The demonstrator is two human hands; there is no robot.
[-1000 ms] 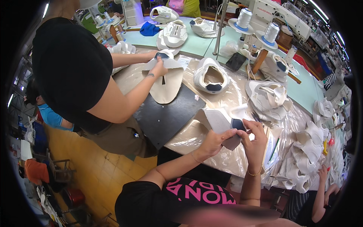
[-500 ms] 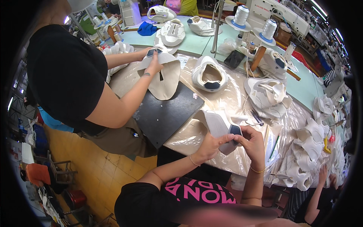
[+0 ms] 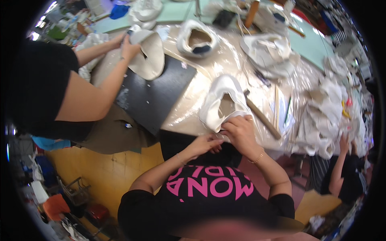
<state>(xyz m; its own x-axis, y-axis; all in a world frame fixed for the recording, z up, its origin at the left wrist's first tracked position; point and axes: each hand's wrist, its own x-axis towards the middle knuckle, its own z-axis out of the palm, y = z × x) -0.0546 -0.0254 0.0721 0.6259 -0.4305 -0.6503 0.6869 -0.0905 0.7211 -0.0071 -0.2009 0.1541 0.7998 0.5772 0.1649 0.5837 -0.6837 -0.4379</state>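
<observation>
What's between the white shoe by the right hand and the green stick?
In the head view, a tool with a brown handle lies nearer the white shoe, then thin pale sticks nearer the green stick.

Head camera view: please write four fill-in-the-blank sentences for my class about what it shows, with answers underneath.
The right hand touches the ____ (near or far) end of the white shoe upper.
The wooden-handled tool lies on the plastic-covered table to the ____ of that shoe upper.
The flat black board lies to that shoe upper's ____.
The lettering on the person's dark shirt is ____ in colour.
Missing words: near; right; left; pink.
</observation>
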